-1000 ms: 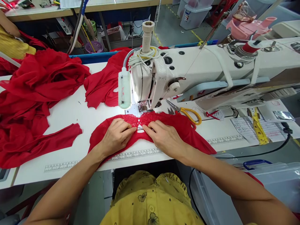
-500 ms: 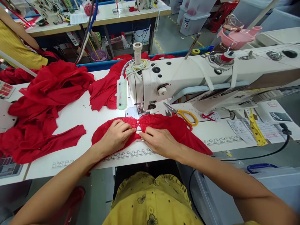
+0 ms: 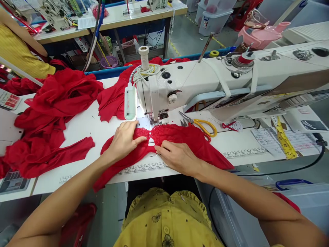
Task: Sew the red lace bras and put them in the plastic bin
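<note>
A red lace-trimmed garment [image 3: 174, 134] lies spread on the sewing machine table, just in front of the presser foot [image 3: 153, 120]. Two lace-edged sides meet at its middle, with a small gap below. My left hand [image 3: 124, 139] rests on the left side, thumb stretched away from the fingers, fingertips beside the needle plate [image 3: 144, 122]. With curled fingers, my right hand [image 3: 178, 156] grips the garment's lower edge near the middle gap. The white sewing machine [image 3: 200, 77] stands behind, its lamp [image 3: 130, 102] hanging left of the needle.
Yellow-handled scissors [image 3: 202, 126] lie right of the needle area. Heaped red fabric [image 3: 61, 92] covers the left of the table. A yellow tape measure [image 3: 284, 140] lies over written papers [image 3: 267, 139]. Another person in a yellow top [image 3: 23, 48] sits at the upper left.
My left hand has lifted off the middle of the garment and shifted up and left, its thumb spreading. My right hand stays near the middle gap. The view has shifted slightly.
</note>
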### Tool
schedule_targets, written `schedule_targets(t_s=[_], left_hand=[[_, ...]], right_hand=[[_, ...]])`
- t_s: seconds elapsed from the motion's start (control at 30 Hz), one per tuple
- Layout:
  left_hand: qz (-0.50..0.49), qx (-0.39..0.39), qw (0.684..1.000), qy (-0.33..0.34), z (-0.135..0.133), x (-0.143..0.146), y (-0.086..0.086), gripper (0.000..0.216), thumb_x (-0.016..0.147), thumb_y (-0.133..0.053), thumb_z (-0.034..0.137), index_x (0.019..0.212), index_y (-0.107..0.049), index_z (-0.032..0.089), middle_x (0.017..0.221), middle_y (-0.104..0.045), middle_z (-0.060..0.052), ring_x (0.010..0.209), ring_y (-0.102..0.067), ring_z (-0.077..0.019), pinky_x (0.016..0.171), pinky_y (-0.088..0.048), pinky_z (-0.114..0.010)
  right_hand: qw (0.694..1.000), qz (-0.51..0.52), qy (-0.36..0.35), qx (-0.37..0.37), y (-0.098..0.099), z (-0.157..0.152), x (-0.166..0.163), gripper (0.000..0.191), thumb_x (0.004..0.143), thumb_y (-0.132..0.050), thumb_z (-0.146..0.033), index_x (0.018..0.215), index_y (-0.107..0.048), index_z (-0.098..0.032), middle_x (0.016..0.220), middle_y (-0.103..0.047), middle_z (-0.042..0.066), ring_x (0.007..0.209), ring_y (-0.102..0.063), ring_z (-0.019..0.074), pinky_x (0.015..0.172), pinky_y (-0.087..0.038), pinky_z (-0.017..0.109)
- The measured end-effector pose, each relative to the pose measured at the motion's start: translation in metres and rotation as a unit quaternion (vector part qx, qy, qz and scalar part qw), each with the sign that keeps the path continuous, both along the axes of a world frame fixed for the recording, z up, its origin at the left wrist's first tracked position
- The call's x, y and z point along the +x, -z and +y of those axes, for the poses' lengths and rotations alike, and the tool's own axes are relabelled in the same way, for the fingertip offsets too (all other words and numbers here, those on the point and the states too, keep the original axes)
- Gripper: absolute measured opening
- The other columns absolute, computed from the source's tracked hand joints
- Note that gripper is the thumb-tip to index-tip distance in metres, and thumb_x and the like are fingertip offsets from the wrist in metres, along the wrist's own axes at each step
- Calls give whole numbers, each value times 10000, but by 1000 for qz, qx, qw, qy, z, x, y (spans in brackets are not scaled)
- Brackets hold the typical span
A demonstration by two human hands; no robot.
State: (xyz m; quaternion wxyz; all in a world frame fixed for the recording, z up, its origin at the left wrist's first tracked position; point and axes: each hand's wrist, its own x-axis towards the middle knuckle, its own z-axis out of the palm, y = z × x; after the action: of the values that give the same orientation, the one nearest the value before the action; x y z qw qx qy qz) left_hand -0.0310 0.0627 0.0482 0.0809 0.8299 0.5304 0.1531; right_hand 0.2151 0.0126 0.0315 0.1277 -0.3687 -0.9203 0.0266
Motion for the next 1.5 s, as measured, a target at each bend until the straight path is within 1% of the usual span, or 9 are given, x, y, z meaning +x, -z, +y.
schedule_targets(t_s=[0.2, 0.37, 0.77, 0.93, 1.13, 1.23, 1.3, 1.4, 1.5], left_hand=[[45, -54, 997, -25, 9, 13, -4, 437, 835, -718, 551, 1043, -573, 195, 906, -681, -81, 829, -620, -281, 710, -417, -364], [77, -184, 978, -57, 14, 23, -14, 314, 832, -703, 484, 782, -540, 221, 659, -593, -4, 617, -547, -208, 582, -309, -302], [58, -261, 963, -21, 18, 36, -26, 318, 782, -654, 346, 603, -419, 228, 550, -450, 24, 539, -429, -162, 537, -254, -306], [-32, -282, 959, -13, 12, 32, -31, 348, 824, -602, 372, 624, -358, 227, 591, -389, 44, 565, -373, -139, 552, -277, -300], [-109, -325, 939, 8, -4, 29, -37, 286, 825, -601, 350, 681, -391, 221, 641, -396, 58, 598, -363, -128, 562, -286, -289], [-135, -353, 924, 55, -12, 32, -47, 286, 812, -637, 324, 690, -401, 216, 655, -378, 65, 610, -352, -118, 564, -292, -278], [-146, -372, 913, 83, -19, 32, -56, 267, 811, -652, 302, 697, -429, 211, 657, -386, 67, 611, -358, -114, 565, -305, -270], [-135, -333, 929, 89, -30, 26, -68, 131, 847, -614, 256, 761, -526, 209, 668, -493, 57, 613, -433, -125, 580, -341, -272], [-119, -97, 987, 55, -43, 20, -73, 90, 847, -552, 135, 814, -579, 214, 711, -620, 24, 655, -524, -160, 654, -369, -309]], right_hand=[[1000, 6, 2, -4, 2, 0, 0, 235, 1027, -431, -185, 1072, -662, -181, 854, -601, 15, 666, -489, 106, 530, -214, 298], [1000, 12, 2, 10, 3, -2, 1, 259, 1037, -415, -201, 1033, -673, -183, 835, -605, 12, 640, -466, 110, 522, -192, 321], [997, 67, -8, 48, 3, -8, 7, 244, 1039, -437, -204, 1013, -676, -170, 740, -573, 0, 669, -506, 112, 557, -276, 298], [996, 76, -6, 57, 2, -9, 12, 262, 1046, -436, -221, 1060, -690, -156, 748, -599, 3, 679, -546, 117, 593, -362, 278], [986, 148, 60, 56, -4, 12, 20, 329, 1030, -468, -224, 1315, -616, -152, 1194, -706, 108, 1088, -625, 194, 807, -516, 292], [985, 169, -1, -32, -9, 31, 23, 460, 1019, -520, -308, 1461, -491, -184, 1411, -604, 130, 1298, -539, 223, 979, -505, 365], [980, 156, -42, -113, -13, 42, 27, 506, 988, -583, -361, 1463, -490, -214, 1336, -650, 114, 1219, -596, 220, 958, -509, 370], [981, 102, -52, -158, -30, 45, 36, 336, 971, -613, -369, 1262, -655, -207, 1056, -735, 73, 960, -673, 202, 832, -499, 325], [989, 88, -58, -99, -62, 23, 35, 258, 1011, -541, -344, 979, -721, -162, 860, -717, 73, 791, -647, 181, 706, -441, 291]])
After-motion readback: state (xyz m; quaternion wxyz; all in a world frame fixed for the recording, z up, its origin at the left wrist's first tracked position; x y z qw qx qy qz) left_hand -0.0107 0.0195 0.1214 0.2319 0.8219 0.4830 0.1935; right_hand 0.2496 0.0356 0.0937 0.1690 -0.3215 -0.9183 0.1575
